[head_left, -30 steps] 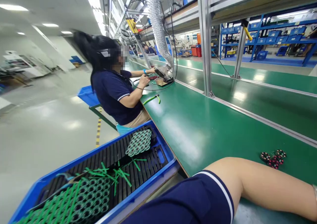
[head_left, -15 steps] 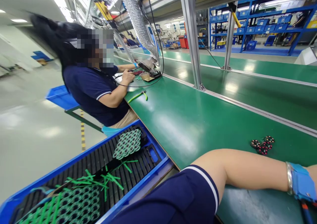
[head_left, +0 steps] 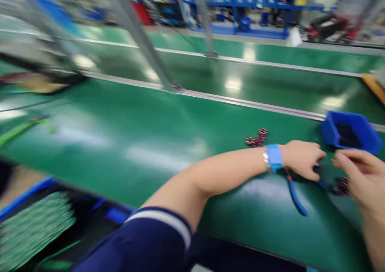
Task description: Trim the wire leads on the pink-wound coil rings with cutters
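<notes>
My left hand (head_left: 303, 157), with a blue strap (head_left: 274, 158) on its wrist, is over the green bench top with its fingers bent. Something small and dark shows between thumb and forefinger, too blurred to name. My right hand (head_left: 365, 179) is at the right edge, thumb and forefinger pinched; what they hold, if anything, cannot be made out. Below the left hand lie pliers with blue handles (head_left: 297, 196). A cluster of small round black-and-red parts (head_left: 258, 139) rests behind my left wrist. Similar dark-and-red parts (head_left: 342, 185) are beside my right hand.
A blue bin (head_left: 329, 129) with dark contents stands behind my hands. Green-handled cutters (head_left: 18, 132) lie at the far left of the bench (head_left: 144, 123). At lower left, a blue tray (head_left: 116, 216) holds green perforated sheets (head_left: 36, 228). A metal post (head_left: 144, 43) rises behind.
My view has swung to the right. Both hands and the blue bin have come into sight, while the co-worker at the left has nearly left the picture.
</notes>
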A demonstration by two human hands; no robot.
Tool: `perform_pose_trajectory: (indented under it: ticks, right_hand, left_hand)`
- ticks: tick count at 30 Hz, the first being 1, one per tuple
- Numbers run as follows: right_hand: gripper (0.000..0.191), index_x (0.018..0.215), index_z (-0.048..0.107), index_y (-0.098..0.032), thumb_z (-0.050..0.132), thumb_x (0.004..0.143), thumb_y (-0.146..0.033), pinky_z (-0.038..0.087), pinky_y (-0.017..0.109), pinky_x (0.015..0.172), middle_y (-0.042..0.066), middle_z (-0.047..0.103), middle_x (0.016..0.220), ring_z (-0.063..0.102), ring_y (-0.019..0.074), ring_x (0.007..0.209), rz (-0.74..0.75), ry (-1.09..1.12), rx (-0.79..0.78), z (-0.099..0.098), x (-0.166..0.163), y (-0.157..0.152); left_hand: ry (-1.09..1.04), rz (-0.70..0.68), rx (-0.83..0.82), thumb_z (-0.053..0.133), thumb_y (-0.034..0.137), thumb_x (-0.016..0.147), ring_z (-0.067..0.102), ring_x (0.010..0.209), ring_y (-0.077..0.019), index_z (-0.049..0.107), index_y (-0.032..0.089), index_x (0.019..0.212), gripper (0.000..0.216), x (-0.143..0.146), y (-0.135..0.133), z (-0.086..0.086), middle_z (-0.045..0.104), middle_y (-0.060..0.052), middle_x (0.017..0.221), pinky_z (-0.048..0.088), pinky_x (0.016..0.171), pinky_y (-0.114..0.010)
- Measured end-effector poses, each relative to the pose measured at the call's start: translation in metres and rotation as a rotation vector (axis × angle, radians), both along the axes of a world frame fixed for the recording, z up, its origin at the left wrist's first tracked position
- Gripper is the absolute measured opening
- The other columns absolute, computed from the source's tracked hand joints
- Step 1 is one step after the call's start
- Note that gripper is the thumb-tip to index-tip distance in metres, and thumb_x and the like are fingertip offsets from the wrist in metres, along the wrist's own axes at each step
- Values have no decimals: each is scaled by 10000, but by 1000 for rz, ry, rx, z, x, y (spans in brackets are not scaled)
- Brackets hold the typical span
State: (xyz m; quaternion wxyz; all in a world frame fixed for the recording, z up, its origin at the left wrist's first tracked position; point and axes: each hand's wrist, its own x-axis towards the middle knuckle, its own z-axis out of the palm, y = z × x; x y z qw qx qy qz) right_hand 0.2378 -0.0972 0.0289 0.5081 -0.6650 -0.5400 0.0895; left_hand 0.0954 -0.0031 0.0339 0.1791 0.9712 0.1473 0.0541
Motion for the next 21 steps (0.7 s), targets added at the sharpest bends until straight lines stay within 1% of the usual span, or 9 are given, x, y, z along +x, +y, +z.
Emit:
perform_pose_trajectory:
  ticks: [2, 3, 7, 9, 10, 12, 15, 18, 21]
  right_hand:
    - [115, 722, 690, -212, 716, 755, -319, 516, 303, 539, 44, 670, 658, 628, 179, 566, 67, 110, -8, 3, -2, 3]
    - [118, 717, 679, -204, 710, 751, -312, 525, 299, 560, 29, 670, 655, 634, 172, 578, 105, 157, 6, 5, -3, 6]
    - [104, 734, 659, -187, 697, 755, -282, 525, 266, 581, 6, 670, 664, 626, 140, 593, 164, 292, 58, 8, -4, 10]
    - [106, 741, 662, -184, 699, 757, -283, 518, 256, 567, 5, 667, 666, 615, 131, 587, 169, 331, 47, 8, -5, 5]
    - [113, 745, 666, -184, 706, 753, -289, 515, 253, 557, 3, 664, 663, 610, 128, 578, 174, 359, 33, 7, -7, 2]
    - [137, 750, 671, -185, 724, 745, -312, 513, 252, 544, -1, 659, 652, 604, 123, 558, 204, 438, -11, 6, -12, -3]
    - [177, 752, 671, -185, 743, 740, -346, 514, 250, 555, -1, 659, 651, 613, 121, 560, 301, 573, -103, 1, -26, -8]
    - [203, 754, 667, -179, 740, 748, -368, 517, 254, 579, 8, 664, 659, 625, 125, 586, 399, 669, -210, -6, -47, -14]
    - [222, 760, 660, -176, 746, 738, -379, 519, 260, 586, 17, 672, 683, 631, 131, 604, 462, 759, -308, -14, -66, -18]
  left_hand:
    - [-35, 45, -25, 549, 287, 812, 647, 852, -251, 636, 141, 931, 207, -1, 1, -5, 664, -108, 939, 528, 718, -351]
    - [-62, 60, -29, 531, 237, 818, 648, 860, -248, 630, 142, 930, 176, 1, 2, -7, 668, -101, 933, 524, 736, -350]
    - [-173, 123, -34, 574, 187, 799, 644, 847, -241, 584, 145, 952, 160, 4, -1, -13, 674, -82, 925, 510, 726, -345]
    - [-262, 171, -127, 580, 171, 800, 642, 784, -208, 552, 154, 939, 143, -3, -7, -10, 665, -59, 883, 503, 684, -318]
    - [-325, 203, -218, 583, 164, 800, 638, 738, -182, 535, 160, 932, 141, -9, -11, -8, 657, -44, 861, 498, 655, -294]
    - [-450, 271, -465, 604, 169, 794, 613, 642, -124, 504, 169, 916, 158, -25, -22, -3, 633, -13, 822, 475, 583, -239]
    - [-527, 392, -836, 678, 210, 761, 570, 574, -76, 481, 167, 875, 232, -55, -42, 1, 605, 8, 781, 425, 511, -185]
    - [-518, 519, -1134, 744, 220, 705, 534, 580, -57, 472, 156, 839, 310, -83, -63, -4, 590, 10, 761, 398, 501, -165]
    - [-522, 561, -1364, 763, 224, 683, 527, 603, -58, 476, 149, 832, 332, -102, -74, -14, 576, 16, 749, 429, 533, -176]
